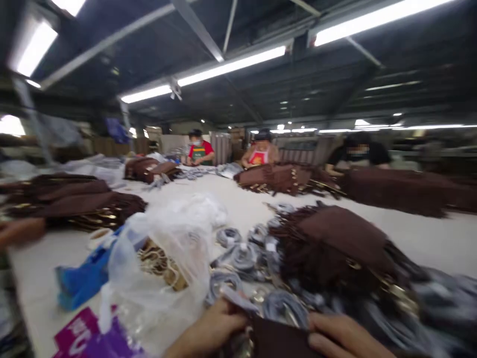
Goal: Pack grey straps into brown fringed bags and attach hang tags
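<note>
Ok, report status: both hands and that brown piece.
Left hand and right hand on the brown piece, one each side; grip too blurred to call. Grey bundles crowd just beyond it, clear plastic bag left, brown fringed pile right.

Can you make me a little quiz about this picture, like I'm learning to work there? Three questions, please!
1. True or false: the left hand and the right hand both hold the brown piece.
2. What lies to the left of the left hand? A) a clear plastic bag B) a red bucket C) a green box
3. Fill in: the fringed bags piled just beyond the hands are ____ in colour.
Key: 1 true; 2 A; 3 brown.
</note>
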{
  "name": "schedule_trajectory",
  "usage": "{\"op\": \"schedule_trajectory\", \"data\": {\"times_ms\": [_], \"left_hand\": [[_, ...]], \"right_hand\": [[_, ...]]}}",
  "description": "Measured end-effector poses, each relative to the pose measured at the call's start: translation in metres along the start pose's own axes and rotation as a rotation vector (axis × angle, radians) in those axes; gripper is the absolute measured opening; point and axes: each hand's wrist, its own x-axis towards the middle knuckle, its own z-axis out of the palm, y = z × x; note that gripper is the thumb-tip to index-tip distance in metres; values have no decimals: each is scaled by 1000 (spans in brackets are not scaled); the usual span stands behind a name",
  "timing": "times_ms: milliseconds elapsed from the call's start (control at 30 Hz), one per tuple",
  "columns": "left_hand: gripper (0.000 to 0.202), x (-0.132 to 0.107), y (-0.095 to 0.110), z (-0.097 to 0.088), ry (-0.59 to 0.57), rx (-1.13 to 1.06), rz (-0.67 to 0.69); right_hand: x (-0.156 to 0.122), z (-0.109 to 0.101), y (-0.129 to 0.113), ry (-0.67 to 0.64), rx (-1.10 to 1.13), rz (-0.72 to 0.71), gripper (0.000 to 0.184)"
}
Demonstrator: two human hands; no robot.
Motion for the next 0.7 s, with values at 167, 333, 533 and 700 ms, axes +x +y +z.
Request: {"op": "schedule_trajectory", "data": {"times_ms": [167,333,533,700], "left_hand": [[32,-2,9,2,-95,136,71],[34,-11,22,-15,142,198,371],[30,-13,17,-34,434,174,523],[31,-15,18,-29,370,183,487]], "right_hand": [[-29,-27,-15,-28,75,39,34],[-27,-74,-33,205,28,27,31],[-37,-129,-59,460,-178,40,30],[-36,-99,-54,303,-228,59,28]]}}
